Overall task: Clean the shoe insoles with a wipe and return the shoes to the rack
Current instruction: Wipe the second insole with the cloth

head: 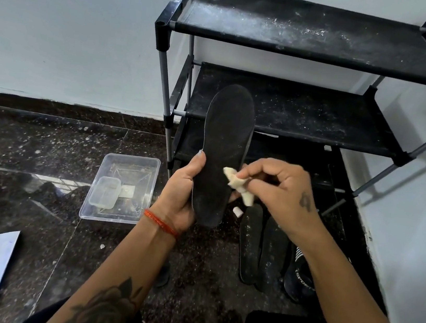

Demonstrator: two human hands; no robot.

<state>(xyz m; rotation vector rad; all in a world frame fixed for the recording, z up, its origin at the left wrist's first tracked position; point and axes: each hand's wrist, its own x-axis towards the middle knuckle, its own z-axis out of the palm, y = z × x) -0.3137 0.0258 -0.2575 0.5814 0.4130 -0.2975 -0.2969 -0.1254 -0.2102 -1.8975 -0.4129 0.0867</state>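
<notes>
While the left hand (182, 192) grips the black insole (222, 157) upright by its heel, the right hand (279, 189) pinches a crumpled wipe (238, 186) against its right edge; hard rubbing may tear the soiled wipe or twist the thin insole loose; two more insoles (262, 250) lie below the right hand, the shoe rack (306, 37) beyond both.

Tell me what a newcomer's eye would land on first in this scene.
First the black insole, held upright at centre by the left hand while the right hand pinches a crumpled wipe against its edge. Behind stands a dusty black shoe rack with bare shelves. Two more insoles lie on the dark floor at lower right, and a clear plastic tray sits to the left.
</notes>
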